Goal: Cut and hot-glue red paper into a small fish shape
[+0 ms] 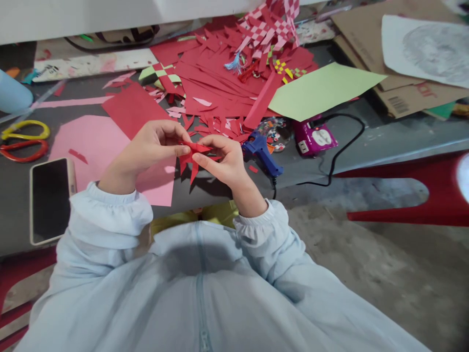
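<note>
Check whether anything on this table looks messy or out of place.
Yes, slightly: one red paper scrap lies on the pink sheet and a second scrap beside the blue glue gun, apart from the red paper heap. I see no spill.

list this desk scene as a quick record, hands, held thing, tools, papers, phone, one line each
left hand: pinching a red paper piece
right hand: pinching the same piece from the other side
held piece: red, with several pointed tips
tools: blue glue gun right of the hands; scissors at far left
papers: pink sheet at left, green sheet at right, red paper pile beyond the hands
phone: at left, screen dark
</note>
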A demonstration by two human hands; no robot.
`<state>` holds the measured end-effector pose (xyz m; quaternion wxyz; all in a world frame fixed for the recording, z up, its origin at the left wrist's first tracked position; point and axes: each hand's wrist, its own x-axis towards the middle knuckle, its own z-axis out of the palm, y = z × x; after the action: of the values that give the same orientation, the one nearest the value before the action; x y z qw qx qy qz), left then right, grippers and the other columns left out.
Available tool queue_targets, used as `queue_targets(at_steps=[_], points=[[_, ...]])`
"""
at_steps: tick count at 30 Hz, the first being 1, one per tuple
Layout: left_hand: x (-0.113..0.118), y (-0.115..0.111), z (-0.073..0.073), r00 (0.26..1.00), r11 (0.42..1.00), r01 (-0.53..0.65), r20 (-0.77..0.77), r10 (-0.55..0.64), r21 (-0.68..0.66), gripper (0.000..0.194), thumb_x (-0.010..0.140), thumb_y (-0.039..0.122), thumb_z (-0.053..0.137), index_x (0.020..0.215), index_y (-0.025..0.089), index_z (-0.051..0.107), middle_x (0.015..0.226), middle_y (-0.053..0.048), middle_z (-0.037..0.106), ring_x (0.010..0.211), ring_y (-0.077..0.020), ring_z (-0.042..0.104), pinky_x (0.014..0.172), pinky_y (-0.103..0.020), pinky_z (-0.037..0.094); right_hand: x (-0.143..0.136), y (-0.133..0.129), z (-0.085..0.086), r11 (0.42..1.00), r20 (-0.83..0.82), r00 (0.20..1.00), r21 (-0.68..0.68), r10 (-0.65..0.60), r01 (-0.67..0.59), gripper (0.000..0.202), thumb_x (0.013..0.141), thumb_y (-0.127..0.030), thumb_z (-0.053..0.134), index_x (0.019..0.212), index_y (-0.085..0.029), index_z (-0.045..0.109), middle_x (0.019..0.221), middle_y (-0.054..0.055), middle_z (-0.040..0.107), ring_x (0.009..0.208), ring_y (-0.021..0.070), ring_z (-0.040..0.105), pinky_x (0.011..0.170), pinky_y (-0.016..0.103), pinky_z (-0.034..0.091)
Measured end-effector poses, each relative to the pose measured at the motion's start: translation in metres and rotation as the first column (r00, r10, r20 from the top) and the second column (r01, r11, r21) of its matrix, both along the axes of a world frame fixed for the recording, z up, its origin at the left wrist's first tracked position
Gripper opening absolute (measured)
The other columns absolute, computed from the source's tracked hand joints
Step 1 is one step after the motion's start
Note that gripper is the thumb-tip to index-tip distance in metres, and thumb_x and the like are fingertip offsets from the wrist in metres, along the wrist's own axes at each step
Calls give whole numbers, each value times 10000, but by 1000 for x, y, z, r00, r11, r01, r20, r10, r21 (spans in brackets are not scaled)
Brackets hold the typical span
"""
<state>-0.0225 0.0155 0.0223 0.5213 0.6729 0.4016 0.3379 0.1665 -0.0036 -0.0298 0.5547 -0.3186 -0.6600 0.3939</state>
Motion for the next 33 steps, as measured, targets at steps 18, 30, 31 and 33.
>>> queue_targets(at_steps=[18, 30, 31, 33], points=[[1, -3, 6, 991, 995, -101, -95, 99, -13, 207, 760, 290, 775, 921, 180, 705, 854, -24, 696, 801, -154, 681, 725, -280, 566, 3, 1, -6, 995, 52, 994, -22, -96, 98, 354, 918, -555, 574, 1049, -232, 637, 1031, 51, 699, 861, 168, 679, 741, 316, 566], [4, 0, 2, 966, 969, -40, -259, -25, -243, 212, 742, 219, 750, 944, 197, 688, 725, -3, 645, 639, -123, 635, 581, -245, 502, -1, -8, 13, 949, 148, 938, 89, -313, 303, 315, 1003, -502, 428, 890, -227, 531, 739, -12, 519, 665, 131, 493, 647, 302, 438], [5, -1, 1, 966, 969, -24, -254, -41, -246, 220, 743, 220, 748, 953, 192, 688, 732, -5, 647, 640, -118, 630, 584, -242, 500, 2, -14, 22, 960, 208, 938, 101, -277, 261, 316, 1011, -470, 419, 848, -222, 526, 728, -12, 530, 654, 125, 490, 639, 296, 424], [8, -2, -1, 968, 976, 4, -243, -59, -218, 224, 745, 227, 746, 956, 179, 690, 747, -12, 653, 655, -114, 625, 593, -237, 496, 13, -27, 40, 956, 333, 897, 142, -291, 257, 311, 1008, -404, 437, 775, -215, 519, 703, -7, 548, 663, 128, 505, 649, 294, 412]])
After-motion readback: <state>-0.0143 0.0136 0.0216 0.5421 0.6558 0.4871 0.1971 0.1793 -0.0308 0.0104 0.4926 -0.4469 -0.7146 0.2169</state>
